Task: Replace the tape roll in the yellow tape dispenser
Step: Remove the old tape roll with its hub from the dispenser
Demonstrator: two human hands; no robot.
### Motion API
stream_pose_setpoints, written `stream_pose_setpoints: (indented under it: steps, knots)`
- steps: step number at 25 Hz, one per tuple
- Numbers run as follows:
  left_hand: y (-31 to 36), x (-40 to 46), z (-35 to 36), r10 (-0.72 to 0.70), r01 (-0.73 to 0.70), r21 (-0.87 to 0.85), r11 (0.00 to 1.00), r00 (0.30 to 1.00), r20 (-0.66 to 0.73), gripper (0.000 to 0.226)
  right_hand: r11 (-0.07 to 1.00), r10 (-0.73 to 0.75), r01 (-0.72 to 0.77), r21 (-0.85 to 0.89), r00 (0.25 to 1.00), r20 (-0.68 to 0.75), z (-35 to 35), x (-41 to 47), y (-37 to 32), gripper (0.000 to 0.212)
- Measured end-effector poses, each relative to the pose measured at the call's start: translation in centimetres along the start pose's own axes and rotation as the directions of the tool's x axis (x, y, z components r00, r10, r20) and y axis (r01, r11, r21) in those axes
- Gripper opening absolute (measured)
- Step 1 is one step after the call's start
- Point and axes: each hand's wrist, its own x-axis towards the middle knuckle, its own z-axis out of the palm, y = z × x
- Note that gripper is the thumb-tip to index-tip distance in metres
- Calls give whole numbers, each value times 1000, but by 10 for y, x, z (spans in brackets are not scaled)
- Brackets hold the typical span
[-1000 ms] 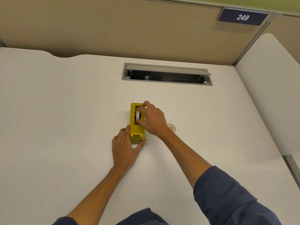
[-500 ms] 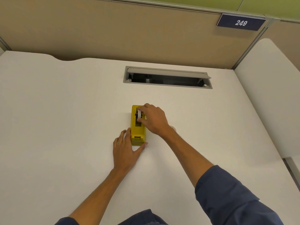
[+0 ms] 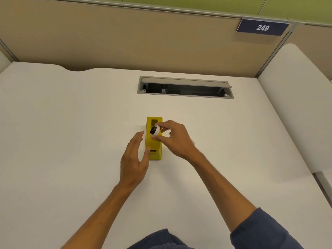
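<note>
The yellow tape dispenser (image 3: 154, 146) lies on the white desk (image 3: 71, 141), near its middle. My right hand (image 3: 175, 141) pinches a small white tape roll with a black core (image 3: 155, 131) just above the dispenser's top opening, tilted toward the left. My left hand (image 3: 135, 159) is open beside the dispenser's left side, thumb tip touching its near end, fingers spread and lifted off the desk.
A grey cable tray opening (image 3: 185, 87) is sunk in the desk behind the dispenser. A beige partition (image 3: 125, 36) with a sign reading 249 (image 3: 262, 27) stands at the back. A second white desk (image 3: 296, 105) adjoins on the right.
My right hand has lifted the tape roll out of the dispenser and turned it. My left hand has come off the desk and slid forward along the dispenser's left side.
</note>
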Motion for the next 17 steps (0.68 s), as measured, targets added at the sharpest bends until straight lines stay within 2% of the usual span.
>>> stream_pose_setpoints:
  steps: [4,8,17]
  knots:
    - [24,7,-7,70,-69,-106,992,997,9,39,998,-16,13,66,999,49,-10,-21,-8,39]
    - [40,9,-18,27,-14,-215,977,998,56,29,995,-82,79,58,996,47,-18,-35,-14,38]
    - [50,4,-31,-36,71,-239,968,988,151,26,987,-158,158,27,987,9,-22,-50,-16,41]
